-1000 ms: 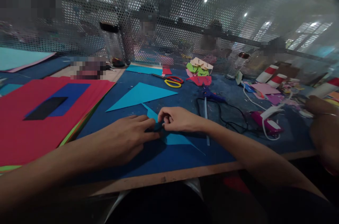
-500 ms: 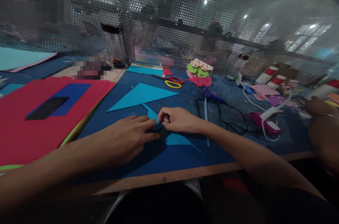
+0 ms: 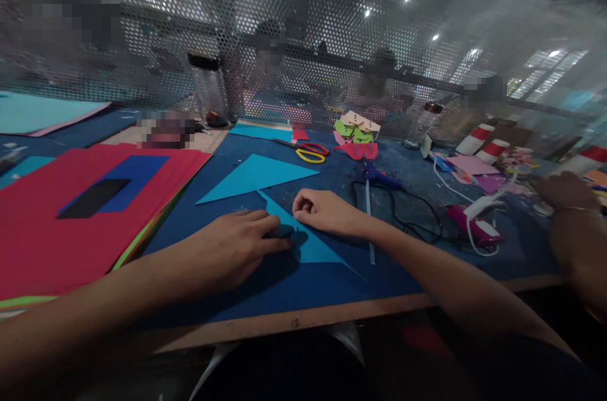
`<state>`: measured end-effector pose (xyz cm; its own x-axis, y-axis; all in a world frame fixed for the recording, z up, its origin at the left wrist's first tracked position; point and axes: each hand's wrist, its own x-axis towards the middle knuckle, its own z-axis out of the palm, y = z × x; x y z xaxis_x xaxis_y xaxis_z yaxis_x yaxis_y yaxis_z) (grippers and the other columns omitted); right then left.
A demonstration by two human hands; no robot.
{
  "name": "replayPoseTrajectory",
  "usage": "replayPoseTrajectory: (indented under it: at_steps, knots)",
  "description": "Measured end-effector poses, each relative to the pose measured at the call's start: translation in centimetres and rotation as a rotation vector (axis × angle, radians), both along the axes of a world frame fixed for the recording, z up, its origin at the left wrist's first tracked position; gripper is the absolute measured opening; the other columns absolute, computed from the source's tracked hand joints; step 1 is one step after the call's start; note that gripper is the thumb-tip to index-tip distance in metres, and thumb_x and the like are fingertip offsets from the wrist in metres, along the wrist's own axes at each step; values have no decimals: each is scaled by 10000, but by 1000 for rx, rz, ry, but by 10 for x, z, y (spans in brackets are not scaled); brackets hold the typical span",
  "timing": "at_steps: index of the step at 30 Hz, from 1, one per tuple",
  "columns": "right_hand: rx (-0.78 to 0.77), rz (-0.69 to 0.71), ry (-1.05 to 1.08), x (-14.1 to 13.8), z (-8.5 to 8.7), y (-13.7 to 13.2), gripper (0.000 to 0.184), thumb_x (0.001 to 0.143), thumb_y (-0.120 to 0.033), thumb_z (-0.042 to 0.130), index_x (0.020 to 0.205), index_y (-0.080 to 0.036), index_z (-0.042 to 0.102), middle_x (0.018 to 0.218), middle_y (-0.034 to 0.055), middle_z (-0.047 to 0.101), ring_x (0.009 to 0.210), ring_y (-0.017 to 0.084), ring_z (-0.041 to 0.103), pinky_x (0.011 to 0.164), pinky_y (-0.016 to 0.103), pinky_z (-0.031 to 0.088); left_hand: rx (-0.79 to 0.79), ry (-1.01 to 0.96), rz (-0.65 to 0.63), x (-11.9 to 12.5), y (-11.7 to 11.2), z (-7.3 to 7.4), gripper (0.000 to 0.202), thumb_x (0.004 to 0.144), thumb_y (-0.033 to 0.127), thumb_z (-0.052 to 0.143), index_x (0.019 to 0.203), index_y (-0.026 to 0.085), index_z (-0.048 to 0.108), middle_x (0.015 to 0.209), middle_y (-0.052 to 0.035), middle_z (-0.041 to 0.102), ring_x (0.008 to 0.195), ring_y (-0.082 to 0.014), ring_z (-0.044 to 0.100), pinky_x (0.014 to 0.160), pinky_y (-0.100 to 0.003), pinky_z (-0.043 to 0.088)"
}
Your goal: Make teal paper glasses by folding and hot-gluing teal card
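A folded teal paper piece (image 3: 310, 245) lies on the blue table top (image 3: 332, 287) in front of me. My left hand (image 3: 234, 244) lies flat on its left end, fingers stretched out together and fingertips pressing it down. My right hand (image 3: 322, 211) rests on the paper's upper edge with fingers curled and thumb against forefinger, pinching that edge. The two hands are a little apart. A larger teal paper triangle (image 3: 256, 174) lies just behind them.
A stack of red sheets (image 3: 57, 230) with blue and black rectangles fills the left. Scissors (image 3: 310, 152), a blue glue gun (image 3: 379, 174) with black cord, a pink tool (image 3: 469, 224) and paper scraps sit behind. Another person's hand (image 3: 566, 195) is at the right. A perforated screen (image 3: 303, 40) closes the back.
My right hand has drawn back to the right, away from my left, uncovering more of the teal paper. My left hand stays pressing it. The view tilted slightly.
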<state>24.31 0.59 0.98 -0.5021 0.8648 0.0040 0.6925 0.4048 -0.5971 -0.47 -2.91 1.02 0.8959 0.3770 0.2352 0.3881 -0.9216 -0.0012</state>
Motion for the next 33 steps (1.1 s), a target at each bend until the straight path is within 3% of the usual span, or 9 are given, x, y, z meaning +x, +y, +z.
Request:
replayPoseTrajectory:
  at_steps: [3, 8, 12, 16, 22, 33]
  knots:
    - [56, -39, -95, 3, 1, -5, 96, 895, -285, 630, 929, -204, 667, 809, -4, 685, 712, 142, 585, 618, 252, 333, -23, -7, 27, 0, 6, -2, 464, 945, 71, 445, 1297, 262, 681, 991, -70, 709, 881, -221, 689, 800, -338, 542]
    - [107, -33, -143, 3, -1, -10, 96, 901, -297, 633, 916, -211, 672, 846, -1, 715, 742, 151, 607, 618, 263, 314, -53, -196, 86, 0, 17, -8, 435, 929, 68, 449, 1244, 231, 700, 981, -58, 737, 913, -202, 702, 833, -313, 553]
    - [104, -43, -131, 3, -3, -9, 109, 904, -312, 638, 916, -216, 686, 846, -4, 722, 748, 153, 613, 621, 265, 314, -63, -258, 181, 1, 30, -18, 406, 971, 126, 464, 1312, 230, 659, 1241, -87, 714, 1153, -236, 667, 970, -375, 542]
    - [81, -48, -124, 3, -2, -10, 146, 921, -345, 636, 929, -213, 700, 857, 2, 729, 741, 152, 614, 619, 268, 312, -55, -182, 178, 2, 38, -27, 446, 979, 120, 456, 1389, 205, 609, 1427, -120, 633, 1349, -276, 564, 1104, -474, 480]
    - [64, -67, -107, 1, 2, -14, 126, 921, -317, 646, 929, -212, 713, 856, 5, 732, 747, 152, 618, 630, 266, 321, -101, -214, 142, 3, 40, -29, 393, 972, 120, 484, 1325, 188, 643, 1331, -127, 670, 1278, -267, 599, 1071, -462, 508]
    - [0, -48, -31, 2, 6, -14, 146, 930, -328, 664, 976, -196, 706, 869, 12, 719, 751, 145, 609, 631, 255, 352, -175, -246, 194, 2, 39, -25, 396, 976, 173, 509, 1360, 218, 596, 1284, -109, 627, 1194, -255, 614, 1014, -420, 514]
